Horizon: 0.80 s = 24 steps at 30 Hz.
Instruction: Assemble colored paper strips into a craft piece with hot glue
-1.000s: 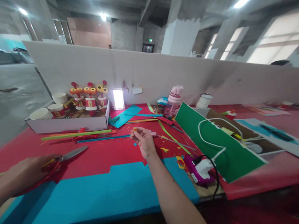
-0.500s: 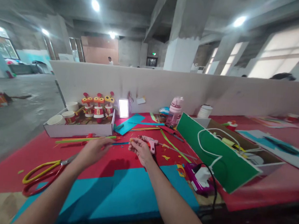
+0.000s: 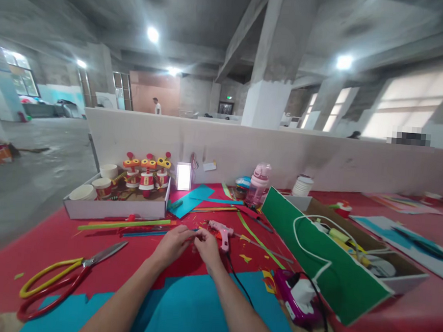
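Note:
My left hand (image 3: pixel 176 242) and my right hand (image 3: pixel 207 248) meet above the red table covering, fingertips pinched together. Whatever lies between them is too small and too hidden to name. Just right of my right hand lies a pink hot glue gun (image 3: pixel 221 231), its black cord trailing toward me. Left of my left hand are blue paper strips (image 3: pixel 143 233) and a yellow-green strip (image 3: pixel 125 224). Farther left, large scissors (image 3: pixel 83 265) with one yellow and one red handle rest partly on blue sheets (image 3: pixel 191 307).
A white tray (image 3: pixel 116 212) at the back left holds paper cups and several red-and-yellow cup figures (image 3: pixel 146 180). On the right stand a green-sided box (image 3: pixel 321 261) and a purple power strip (image 3: pixel 295 302). A pink bottle (image 3: pixel 258 185) stands near the low partition (image 3: pixel 321 163).
My left hand has moved right, from above the strips to meet my right hand. The small orange-yellow piece seen at my right fingertips is now hidden. The camera view has tilted up slightly.

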{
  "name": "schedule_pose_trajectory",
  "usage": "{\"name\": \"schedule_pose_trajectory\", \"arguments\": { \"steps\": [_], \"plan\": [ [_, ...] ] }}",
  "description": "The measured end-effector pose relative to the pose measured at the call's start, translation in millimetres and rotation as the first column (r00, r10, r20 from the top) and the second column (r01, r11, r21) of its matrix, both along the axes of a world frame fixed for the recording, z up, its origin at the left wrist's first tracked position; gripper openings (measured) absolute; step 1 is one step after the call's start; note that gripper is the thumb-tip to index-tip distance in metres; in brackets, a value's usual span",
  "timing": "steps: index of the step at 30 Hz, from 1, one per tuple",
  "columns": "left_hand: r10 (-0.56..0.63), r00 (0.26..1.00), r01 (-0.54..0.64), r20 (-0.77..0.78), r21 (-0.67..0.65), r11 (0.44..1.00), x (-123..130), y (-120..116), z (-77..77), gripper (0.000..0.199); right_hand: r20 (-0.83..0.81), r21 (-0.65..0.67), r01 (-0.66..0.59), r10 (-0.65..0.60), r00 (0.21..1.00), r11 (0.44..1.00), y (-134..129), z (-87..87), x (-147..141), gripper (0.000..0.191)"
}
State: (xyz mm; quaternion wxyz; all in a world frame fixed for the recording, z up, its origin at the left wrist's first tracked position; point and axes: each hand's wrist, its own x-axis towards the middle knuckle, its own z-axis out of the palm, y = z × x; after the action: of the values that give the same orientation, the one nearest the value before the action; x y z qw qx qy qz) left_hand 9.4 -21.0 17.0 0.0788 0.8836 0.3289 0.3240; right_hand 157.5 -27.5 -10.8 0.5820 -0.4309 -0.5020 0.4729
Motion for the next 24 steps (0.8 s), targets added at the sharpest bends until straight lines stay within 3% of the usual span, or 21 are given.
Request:
{"name": "schedule_pose_trajectory", "arguments": {
  "steps": [5, 10, 13, 17, 24],
  "plan": [
    [0.021, 0.998, -0.021, 0.066, 0.005, 1.000, 2.8, 0.9, -1.2, 0.028, -0.031, -0.020, -0.071, 0.070, 0.997, 0.997, -6.5, 8.7, 2.1, 0.005],
    [-0.034, 0.993, 0.038, 0.113, -0.032, 0.999, -0.5, 1.4, -4.4, 0.030, -0.027, -0.080, -0.044, 0.042, 0.999, 0.996, -9.3, 14.6, 2.6, 0.008],
    [-0.011, 0.986, 0.020, 0.169, -0.050, 0.999, -1.7, 1.7, -4.8, 0.030, -0.171, -0.132, -0.131, 0.108, 0.979, 0.983, -11.2, 15.5, 2.2, 0.016],
    [0.006, 0.940, 0.051, 0.341, -0.157, 0.986, -1.1, 1.1, -0.6, 0.024, -0.447, -0.162, -0.295, 0.196, 0.873, 0.942, -15.4, 17.0, 2.5, 0.026],
    [0.006, 0.848, 0.166, 0.531, -0.275, 0.947, 1.1, 2.3, 2.9, 0.022, -0.526, -0.164, -0.386, 0.250, 0.813, 0.908, -18.5, 19.5, 5.8, 0.028]
  ]
}}
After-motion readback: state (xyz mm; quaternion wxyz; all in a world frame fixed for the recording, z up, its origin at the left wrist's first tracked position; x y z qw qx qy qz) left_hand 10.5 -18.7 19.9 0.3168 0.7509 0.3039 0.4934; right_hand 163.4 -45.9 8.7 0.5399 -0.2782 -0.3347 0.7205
